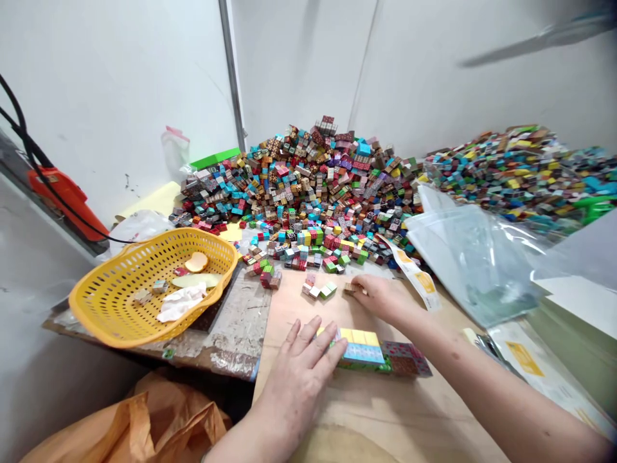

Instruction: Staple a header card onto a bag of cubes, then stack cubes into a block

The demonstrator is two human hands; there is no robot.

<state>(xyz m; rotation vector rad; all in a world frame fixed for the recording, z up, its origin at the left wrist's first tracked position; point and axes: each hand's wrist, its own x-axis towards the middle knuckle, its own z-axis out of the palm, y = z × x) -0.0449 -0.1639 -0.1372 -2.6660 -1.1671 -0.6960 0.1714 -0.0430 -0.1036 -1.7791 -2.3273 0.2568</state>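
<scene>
My left hand [308,360] lies with its fingers spread over the left end of a row of small printed cubes [361,350]. The part of the row I can see has yellow tops, light blue sides and darker patterned cubes at its right end; the rest is under my fingers. Farther forward, my right hand [373,296] pinches a small brownish cube piece [349,289] just above or on the wooden board. Beside it on the left lie a few loose white, green and pink cubes [319,289].
A large heap of printed cubes [308,186] rises against the wall, with a second heap [525,173] at right. A yellow basket [106,321] with scraps stands at left. Clear plastic bags [472,257] and a labelled strip [419,276] lie at right; an orange bag [159,424] hangs below.
</scene>
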